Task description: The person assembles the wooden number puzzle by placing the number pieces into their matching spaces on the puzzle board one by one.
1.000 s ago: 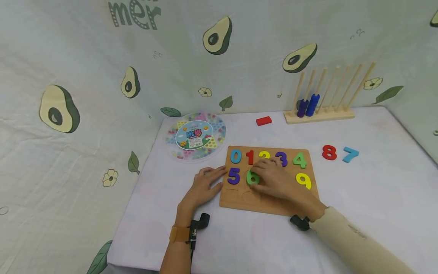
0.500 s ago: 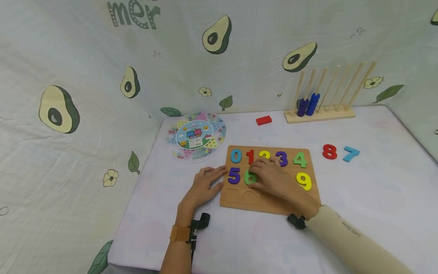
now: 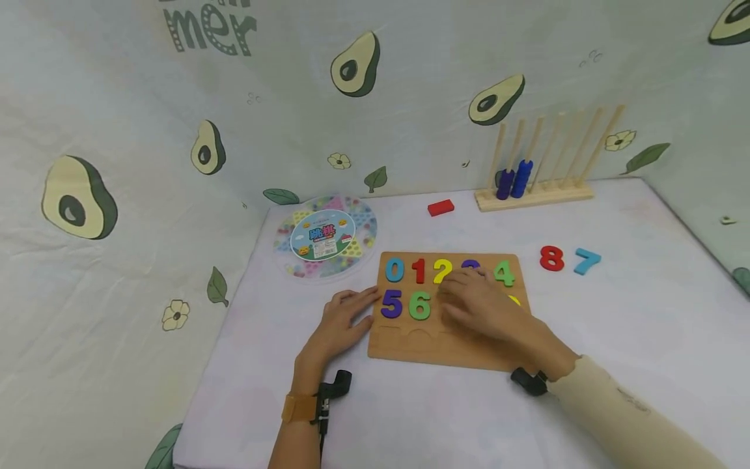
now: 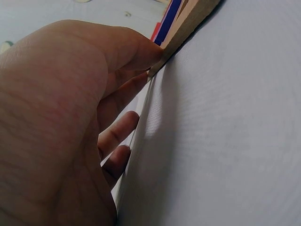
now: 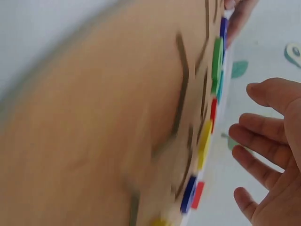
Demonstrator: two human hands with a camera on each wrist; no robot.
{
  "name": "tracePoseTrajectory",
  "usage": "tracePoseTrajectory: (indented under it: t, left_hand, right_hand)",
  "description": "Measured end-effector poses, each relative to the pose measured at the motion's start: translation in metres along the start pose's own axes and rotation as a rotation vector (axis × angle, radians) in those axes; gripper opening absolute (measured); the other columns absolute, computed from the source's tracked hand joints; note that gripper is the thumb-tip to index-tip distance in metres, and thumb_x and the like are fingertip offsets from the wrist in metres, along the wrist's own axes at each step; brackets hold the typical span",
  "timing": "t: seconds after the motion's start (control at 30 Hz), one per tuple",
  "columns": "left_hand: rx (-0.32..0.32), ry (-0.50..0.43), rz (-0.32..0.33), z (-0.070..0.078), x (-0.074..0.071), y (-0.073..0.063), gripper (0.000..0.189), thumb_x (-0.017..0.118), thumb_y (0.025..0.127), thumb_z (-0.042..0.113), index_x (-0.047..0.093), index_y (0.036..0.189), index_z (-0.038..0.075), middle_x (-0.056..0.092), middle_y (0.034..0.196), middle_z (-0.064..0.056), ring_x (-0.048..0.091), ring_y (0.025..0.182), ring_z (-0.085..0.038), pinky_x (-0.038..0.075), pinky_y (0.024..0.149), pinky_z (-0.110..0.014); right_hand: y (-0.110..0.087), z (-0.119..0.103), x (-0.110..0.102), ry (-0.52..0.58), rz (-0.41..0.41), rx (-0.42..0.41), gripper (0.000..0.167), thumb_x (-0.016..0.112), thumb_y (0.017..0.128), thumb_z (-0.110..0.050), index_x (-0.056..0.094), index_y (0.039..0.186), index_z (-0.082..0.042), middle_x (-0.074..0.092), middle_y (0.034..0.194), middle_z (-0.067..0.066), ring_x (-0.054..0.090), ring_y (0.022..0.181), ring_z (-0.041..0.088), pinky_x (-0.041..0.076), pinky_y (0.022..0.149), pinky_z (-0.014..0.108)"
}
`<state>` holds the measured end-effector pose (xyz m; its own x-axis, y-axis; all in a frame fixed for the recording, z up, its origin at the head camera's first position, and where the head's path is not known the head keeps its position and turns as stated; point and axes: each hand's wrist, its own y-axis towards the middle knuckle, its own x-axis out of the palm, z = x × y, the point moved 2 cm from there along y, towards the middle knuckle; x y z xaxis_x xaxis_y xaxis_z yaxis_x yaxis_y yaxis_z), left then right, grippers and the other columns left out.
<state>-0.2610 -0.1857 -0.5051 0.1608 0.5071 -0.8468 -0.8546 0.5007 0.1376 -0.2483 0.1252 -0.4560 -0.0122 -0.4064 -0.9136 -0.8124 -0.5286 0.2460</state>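
Note:
A wooden number board [image 3: 392, 346] lies on the table with coloured digits in two rows. My left hand [image 3: 338, 329] rests at its left edge with fingers extended; in the left wrist view the thumb [image 4: 141, 49] touches the board's side. Over the lower row, right of the green 6 [image 3: 413, 305], hovers my right hand [image 3: 489, 307]. Its fingers [image 5: 263, 141] are spread and hold nothing in the right wrist view. The purple 5 [image 3: 387, 305] sits left of the 6. My right hand partly covers the purple 3 and the yellow 9.
A red 8 [image 3: 545, 259] and a blue 7 [image 3: 588, 259] lie right of the board. Behind stand a pegged wooden counting frame [image 3: 536, 197] with blue and purple beads, and a red block [image 3: 441, 208]. A round Chinese checkers package [image 3: 322, 236] lies at the back left.
My right hand has let go of the green 6 and moved right and up off it, uncovering the 6 and the yellow 2. My left hand stays at the board's edge. The head view has shifted slightly.

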Motion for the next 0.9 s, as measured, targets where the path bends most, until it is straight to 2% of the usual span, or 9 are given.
tracePoseTrajectory:
  t: [0.17,0.27,0.43,0.53,0.77,0.9]
  left_hand:
    - [-0.002,-0.007,-0.011,-0.001,-0.002,-0.001,0.049,0.056,0.100,0.029,0.051,0.149,0.026,0.042,0.155,0.011,0.034,0.135,-0.025,0.027,0.104,-0.054]
    - [0.001,-0.012,-0.014,-0.001,-0.002,0.000,0.049,0.056,0.100,0.029,0.050,0.149,0.026,0.042,0.155,0.011,0.034,0.135,-0.025,0.027,0.103,-0.054]
    - [-0.029,-0.003,-0.034,-0.002,-0.001,-0.001,0.050,0.055,0.101,0.031,0.048,0.151,0.029,0.039,0.156,0.014,0.032,0.137,-0.023,0.026,0.105,-0.052]
    - [-0.042,-0.002,-0.034,-0.001,0.000,0.000,0.050,0.055,0.101,0.031,0.047,0.151,0.030,0.039,0.156,0.015,0.031,0.137,-0.022,0.026,0.105,-0.051]
    - [-0.029,-0.008,-0.039,0.001,0.000,0.002,0.050,0.055,0.102,0.031,0.046,0.151,0.030,0.038,0.157,0.015,0.031,0.137,-0.022,0.026,0.105,-0.051]
    - [-0.045,0.001,-0.042,-0.002,0.000,0.000,0.050,0.056,0.102,0.031,0.046,0.151,0.031,0.038,0.156,0.016,0.031,0.138,-0.022,0.026,0.105,-0.050]
  right_hand:
    - [-0.010,0.019,-0.013,0.031,-0.011,0.094,0.037,0.073,0.092,-0.028,0.069,0.123,-0.008,0.063,0.128,0.008,0.047,0.128,0.032,0.025,0.106,0.058]
    - [-0.016,0.033,-0.024,-0.001,-0.030,0.147,0.038,0.074,0.091,-0.029,0.069,0.122,-0.007,0.063,0.129,0.011,0.046,0.130,0.035,0.025,0.106,0.060]
    - [-0.023,0.058,-0.046,-0.077,-0.027,0.187,0.033,0.072,0.092,-0.025,0.070,0.118,-0.005,0.065,0.124,0.014,0.047,0.127,0.039,0.026,0.101,0.062]
    - [-0.031,0.070,-0.056,-0.093,-0.021,0.213,0.035,0.070,0.094,-0.025,0.068,0.121,-0.004,0.063,0.126,0.018,0.046,0.126,0.041,0.026,0.099,0.063]
    - [-0.048,0.092,-0.065,-0.123,-0.010,0.258,0.035,0.071,0.093,-0.022,0.067,0.121,-0.002,0.062,0.127,0.022,0.045,0.125,0.043,0.025,0.097,0.065]
    - [-0.052,0.101,-0.069,-0.129,-0.008,0.262,0.034,0.070,0.092,-0.019,0.065,0.121,-0.001,0.062,0.125,0.022,0.046,0.123,0.043,0.025,0.096,0.065]
